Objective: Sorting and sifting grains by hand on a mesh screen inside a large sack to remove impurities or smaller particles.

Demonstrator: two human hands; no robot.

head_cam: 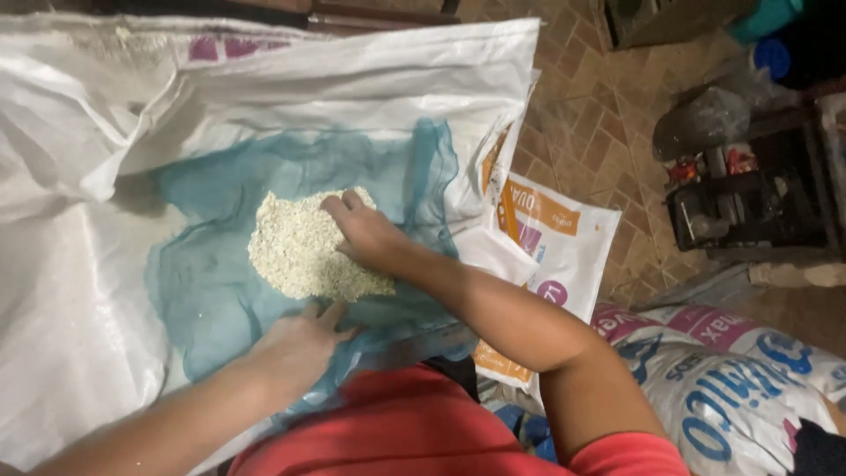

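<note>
Right hand [366,231]: palm down on the far right edge of the grain heap, fingers [339,207] pressed together and curled into the grain; pinching nothing that can be seen.
Left hand [295,348]: flat on the blue mesh at the near edge of the heap, fingers [330,316] slightly spread, tips just touching the grain.
Grain heap [304,247]: pale, coarse, loose; lies in the middle of the mesh, between the two hands.
Blue mesh [211,291]: thin netting, rumpled, spread under the heap.
Step in hand: by the look of it, gathering or sorting the grain.
Next move calls for: likely a light sweep, the mesh kept pinned flat so no grain spills.
White woven sack [79,291]: opened out beneath the mesh.
Printed sacks [564,247]: to the right, overlapping.
Floor [599,115]: brown patterned tile.
Clutter [740,194]: dark crates and bags, far right, dim.
</note>
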